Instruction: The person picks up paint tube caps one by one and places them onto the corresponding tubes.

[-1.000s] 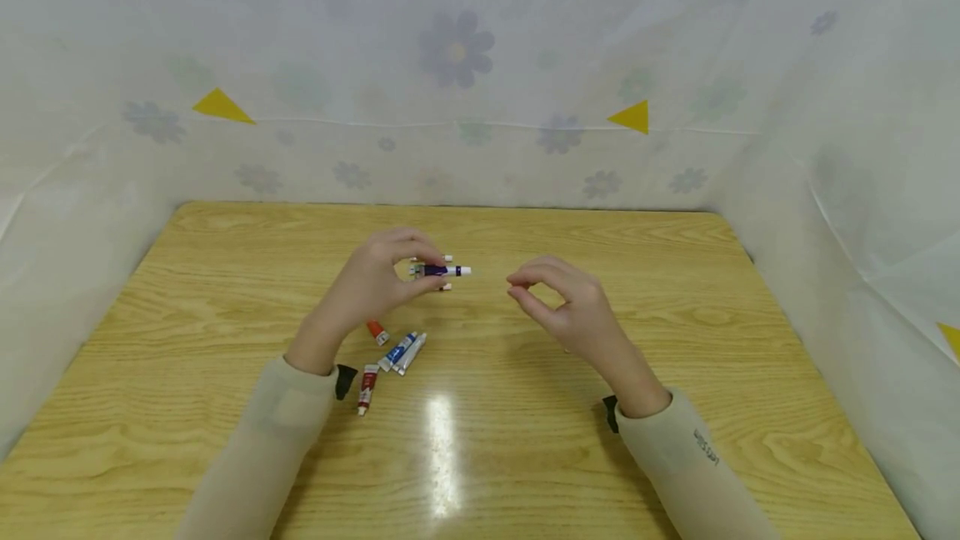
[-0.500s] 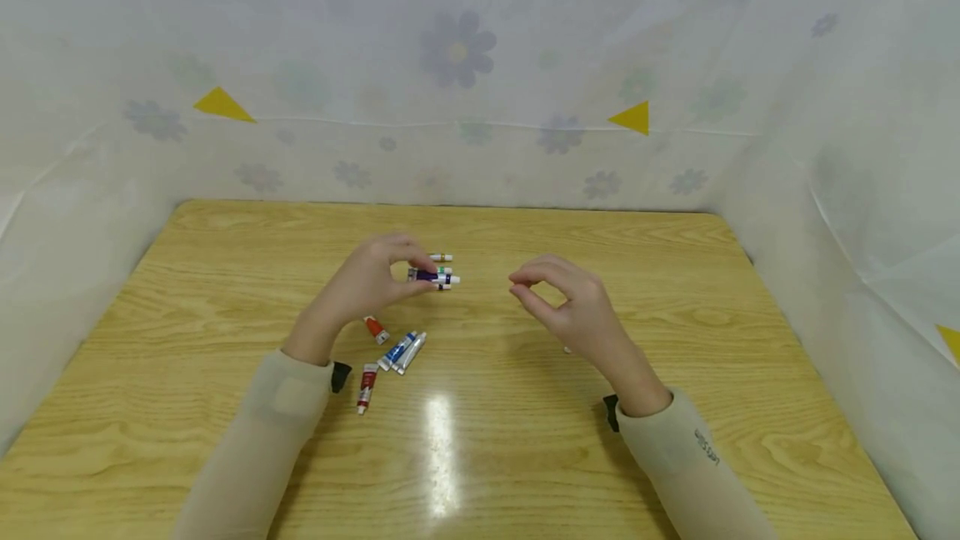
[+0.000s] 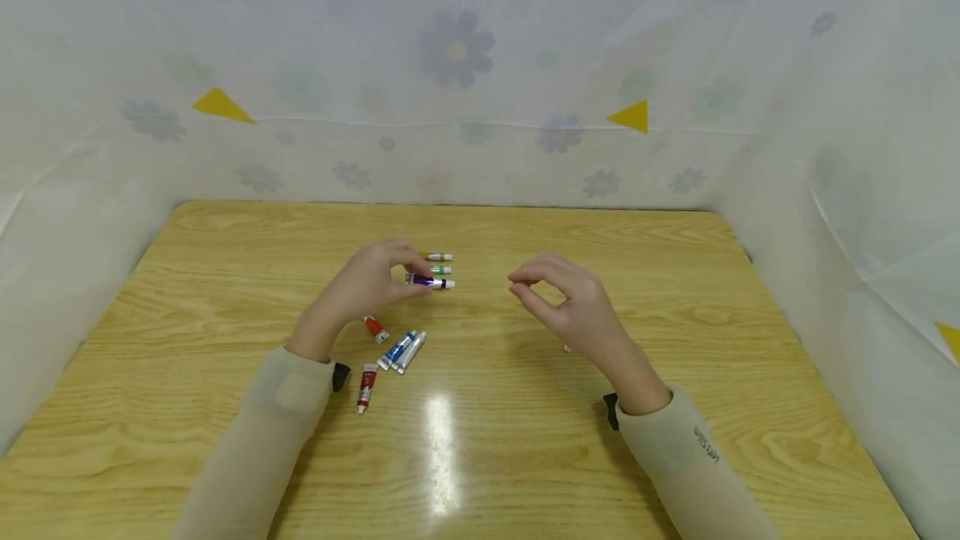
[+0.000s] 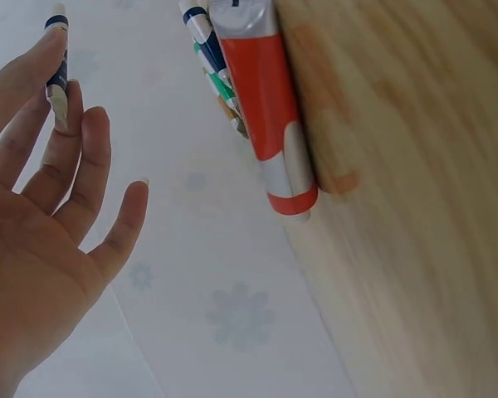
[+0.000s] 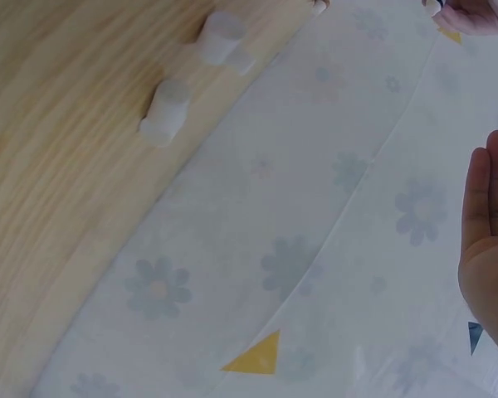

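My left hand (image 3: 375, 282) pinches a purple paint tube (image 3: 432, 282) between thumb and fingers, its white tip pointing right. In the left wrist view the tube (image 4: 56, 75) stands out past the fingertips. A gold-banded tube (image 3: 438, 257) and a green-banded tube (image 3: 441, 271) lie just beyond it, partly behind the hand. My right hand (image 3: 566, 294) hovers to the right, thumb and index fingertips nearly together; I cannot tell whether something small is between them. In the right wrist view its other fingers (image 5: 490, 191) are straight. Two small white caps (image 5: 220, 37) lie on the table near it.
Nearer the body lie an orange tube (image 3: 377, 330), a blue tube (image 3: 397, 350), a silver-white tube (image 3: 410, 352) and a red tube (image 3: 366, 388). The wooden table (image 3: 525, 457) is bordered by white flowered curtains (image 3: 300, 65).
My left hand has moved the purple tube slightly left and toward the body, so it now covers the nearest tube of the far group. The right hand has barely moved.
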### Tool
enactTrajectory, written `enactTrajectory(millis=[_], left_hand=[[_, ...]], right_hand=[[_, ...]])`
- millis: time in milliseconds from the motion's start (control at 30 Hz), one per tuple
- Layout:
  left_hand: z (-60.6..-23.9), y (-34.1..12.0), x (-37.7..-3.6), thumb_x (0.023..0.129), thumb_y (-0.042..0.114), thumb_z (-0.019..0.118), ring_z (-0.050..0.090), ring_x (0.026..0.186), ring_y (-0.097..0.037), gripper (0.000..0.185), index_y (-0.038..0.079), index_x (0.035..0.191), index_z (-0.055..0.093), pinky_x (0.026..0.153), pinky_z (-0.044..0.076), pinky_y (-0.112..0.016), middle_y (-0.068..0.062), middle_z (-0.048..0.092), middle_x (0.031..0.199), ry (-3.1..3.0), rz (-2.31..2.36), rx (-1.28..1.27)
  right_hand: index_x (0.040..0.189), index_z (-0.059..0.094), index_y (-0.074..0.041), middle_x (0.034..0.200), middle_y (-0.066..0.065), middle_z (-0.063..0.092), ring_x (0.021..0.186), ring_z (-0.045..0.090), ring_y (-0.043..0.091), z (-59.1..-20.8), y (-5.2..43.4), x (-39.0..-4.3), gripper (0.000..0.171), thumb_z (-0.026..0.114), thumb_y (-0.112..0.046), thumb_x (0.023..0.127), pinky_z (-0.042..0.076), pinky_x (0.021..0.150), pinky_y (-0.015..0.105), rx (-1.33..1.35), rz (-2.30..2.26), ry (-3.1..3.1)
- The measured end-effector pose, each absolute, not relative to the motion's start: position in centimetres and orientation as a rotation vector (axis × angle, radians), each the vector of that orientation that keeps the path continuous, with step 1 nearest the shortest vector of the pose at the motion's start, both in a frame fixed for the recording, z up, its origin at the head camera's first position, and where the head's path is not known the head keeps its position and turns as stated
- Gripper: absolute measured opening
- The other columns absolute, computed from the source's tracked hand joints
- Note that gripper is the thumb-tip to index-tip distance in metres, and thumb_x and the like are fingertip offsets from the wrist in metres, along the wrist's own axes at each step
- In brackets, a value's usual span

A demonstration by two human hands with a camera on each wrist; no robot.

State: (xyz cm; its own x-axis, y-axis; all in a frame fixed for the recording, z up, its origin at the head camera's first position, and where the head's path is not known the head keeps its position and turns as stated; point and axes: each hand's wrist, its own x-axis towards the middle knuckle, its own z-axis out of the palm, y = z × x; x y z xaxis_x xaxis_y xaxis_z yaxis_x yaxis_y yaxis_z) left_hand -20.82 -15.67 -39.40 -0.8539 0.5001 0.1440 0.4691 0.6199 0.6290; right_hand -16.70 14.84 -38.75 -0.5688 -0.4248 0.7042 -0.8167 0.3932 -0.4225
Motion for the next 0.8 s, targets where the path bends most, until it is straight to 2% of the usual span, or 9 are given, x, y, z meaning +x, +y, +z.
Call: enactTrajectory(millis=[167,333,500,800], left_hand=[[-39.8,-15.8,-21.0,0.088,0.015,0.083,0.064,0.096,-0.018,0.017,0.016,0.104,0.078,0.085,0.056,-0.040,0.000,0.069,0.100,2.769,1.020,0.806],[-39.9,-15.8,-20.9,0.088,0.017,0.083,0.066,0.097,-0.018,0.017,0.015,0.105,0.079,0.086,0.057,-0.041,-0.001,0.070,0.100,2.755,1.000,0.793],[-40.2,-15.9,-21.1,0.089,0.020,0.083,0.065,0.094,-0.017,0.015,0.017,0.103,0.079,0.085,0.056,-0.039,0.001,0.070,0.098,2.738,0.970,0.799],[-40.4,-16.0,-21.0,0.090,0.022,0.082,0.065,0.092,-0.016,0.015,0.018,0.104,0.079,0.083,0.057,-0.038,0.002,0.072,0.101,2.702,0.947,0.769]], right_hand=[[0.101,0.077,-0.007,0.098,0.007,0.075,0.088,0.070,0.017,-38.6,14.9,-16.6,0.020,0.080,0.003,0.084,0.056,0.081,0.020,1.051,1.052,-2.200],[0.106,0.076,-0.011,0.102,0.004,0.074,0.093,0.069,0.015,-38.4,15.4,-16.5,0.018,0.081,-0.008,0.089,0.059,0.082,0.031,1.008,1.023,-2.378],[0.109,0.075,-0.015,0.105,0.002,0.074,0.096,0.068,0.013,-38.6,16.1,-16.8,0.016,0.078,-0.017,0.093,0.059,0.084,0.034,0.944,0.965,-2.568],[0.109,0.075,-0.015,0.106,0.003,0.073,0.097,0.069,0.019,-38.8,16.8,-17.1,0.015,0.076,-0.019,0.095,0.059,0.083,0.039,0.883,0.952,-2.688]])
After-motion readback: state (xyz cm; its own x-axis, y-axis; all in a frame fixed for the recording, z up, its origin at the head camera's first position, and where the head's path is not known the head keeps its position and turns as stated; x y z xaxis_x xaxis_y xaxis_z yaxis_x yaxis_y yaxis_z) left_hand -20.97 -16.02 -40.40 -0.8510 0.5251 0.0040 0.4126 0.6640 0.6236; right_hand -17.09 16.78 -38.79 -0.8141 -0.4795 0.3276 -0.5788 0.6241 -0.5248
